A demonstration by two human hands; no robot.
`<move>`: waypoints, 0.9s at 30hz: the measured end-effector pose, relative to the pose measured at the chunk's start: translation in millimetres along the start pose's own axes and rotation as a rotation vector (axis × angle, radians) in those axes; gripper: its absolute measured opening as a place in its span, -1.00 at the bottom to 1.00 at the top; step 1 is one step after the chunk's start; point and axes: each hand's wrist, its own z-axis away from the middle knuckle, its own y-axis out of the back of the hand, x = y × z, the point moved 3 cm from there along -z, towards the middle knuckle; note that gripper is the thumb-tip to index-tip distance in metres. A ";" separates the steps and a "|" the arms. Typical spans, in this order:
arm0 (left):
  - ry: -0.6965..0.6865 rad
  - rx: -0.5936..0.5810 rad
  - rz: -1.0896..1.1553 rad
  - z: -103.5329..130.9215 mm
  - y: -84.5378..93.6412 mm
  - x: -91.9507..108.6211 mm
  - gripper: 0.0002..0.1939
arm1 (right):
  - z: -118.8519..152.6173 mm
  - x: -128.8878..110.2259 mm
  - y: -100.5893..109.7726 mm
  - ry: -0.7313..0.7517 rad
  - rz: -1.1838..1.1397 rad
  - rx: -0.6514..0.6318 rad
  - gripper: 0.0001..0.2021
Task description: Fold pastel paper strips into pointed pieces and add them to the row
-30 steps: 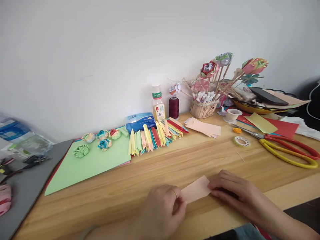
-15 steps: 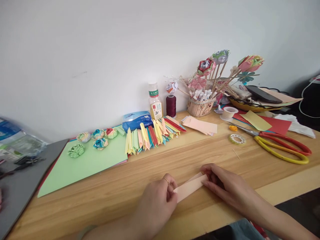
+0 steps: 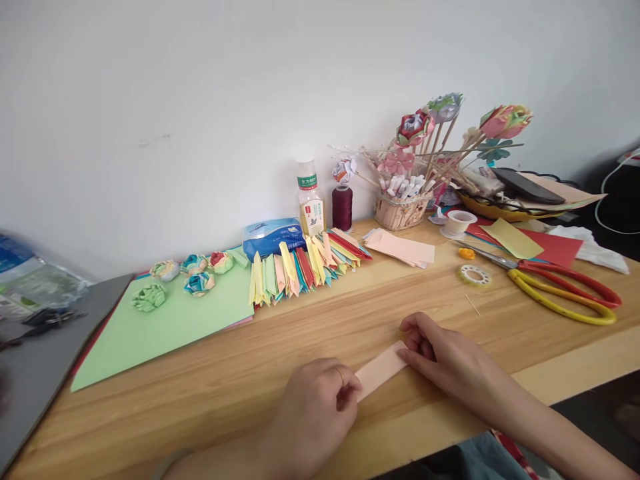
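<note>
A narrow strip of pale pink paper (image 3: 381, 371) lies slanted between my two hands, low over the wooden table. Its left end is pinched in the closed fingers of my left hand (image 3: 320, 403), which wears a ring. The thumb and curled fingers of my right hand (image 3: 437, 353) grip the other end. Behind them, more pale pink strips (image 3: 403, 248) sit in a loose stack. To the left of that stack stands a long row of folded paper pieces (image 3: 300, 270) in several colours.
Scissors (image 3: 565, 287) with red and yellow handles, a tape roll (image 3: 474, 275) and a white spool (image 3: 457, 225) are on the right. Paper flowers (image 3: 150, 297) rest on green sheets (image 3: 175, 333) at left. A bottle (image 3: 312, 207) and flower basket (image 3: 403, 212) stand by the wall.
The two visible layers of the pink paper now look like one flat strip. My left fingers have turned over its left end, and my right hand has shifted slightly up and left.
</note>
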 end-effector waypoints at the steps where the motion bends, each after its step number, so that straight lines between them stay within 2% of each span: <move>1: -0.010 0.004 -0.006 0.0 0.2 0.4 -0.81 | -0.2 -0.7 0.1 -0.007 0.008 0.002 -0.84; 8: 0.024 0.005 -0.028 -0.4 0.9 0.8 -0.81 | -2.0 -5.9 2.0 -0.048 0.084 -0.007 -0.91; 19: 0.115 -0.174 -0.167 -3.2 0.3 5.2 -0.78 | -3.7 -17.2 9.6 -0.102 0.187 -0.152 -0.90; 22: 0.030 -0.205 -0.258 -0.4 2.0 8.5 -0.76 | -2.5 -17.3 9.2 -0.095 0.197 -0.161 -0.90; 25: -0.134 -0.228 -0.407 5.6 4.6 12.4 -0.77 | -1.1 -15.8 7.4 -0.080 0.191 -0.145 -0.90; 27: -0.247 -0.289 -0.510 11.9 4.0 12.8 -0.72 | -0.4 -15.0 6.3 -0.071 0.183 -0.121 -0.90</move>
